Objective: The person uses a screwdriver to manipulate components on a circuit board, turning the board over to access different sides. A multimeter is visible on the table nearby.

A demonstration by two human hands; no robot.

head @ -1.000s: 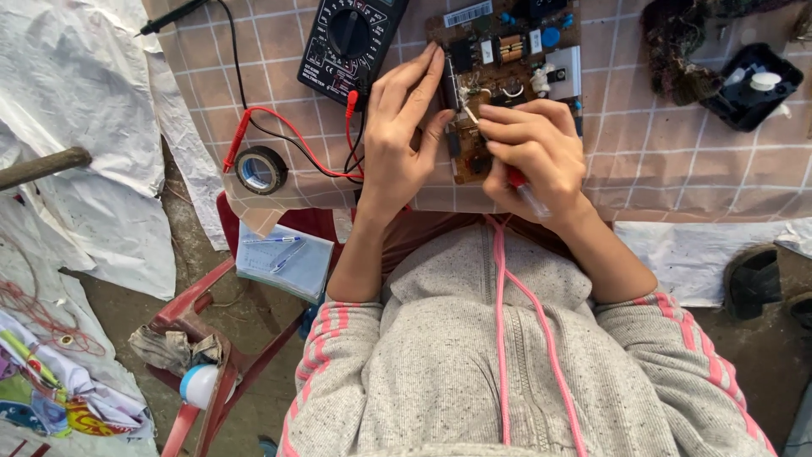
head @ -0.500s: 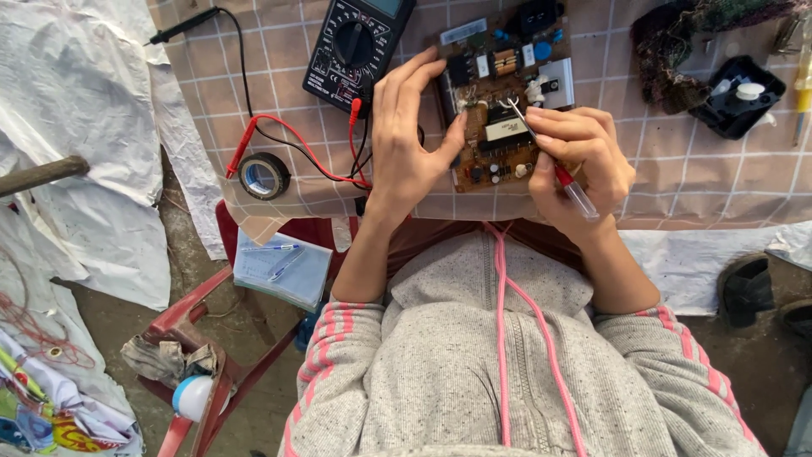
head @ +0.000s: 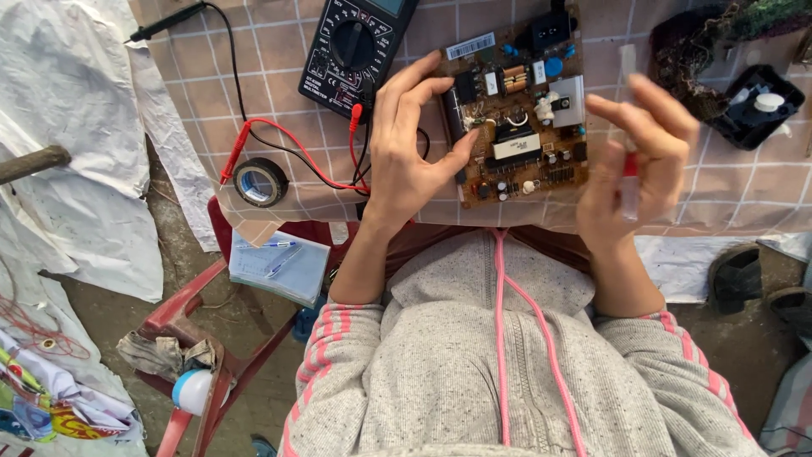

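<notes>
1. The circuit board [head: 520,110] lies flat near the front edge of the checked table [head: 279,51], its long axis running away from the person.
2. The left hand [head: 410,152] rests at the board's left edge, fingers loosely spread, thumb touching.
3. The right hand [head: 634,161], blurred, hovers just right of the board, pinching a slim red-and-clear tool [head: 630,182].

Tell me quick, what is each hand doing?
Left hand: open, fingers steadying the left edge of the circuit board.
Right hand: blurred, closed around a thin tool with a red band, off the board.
</notes>
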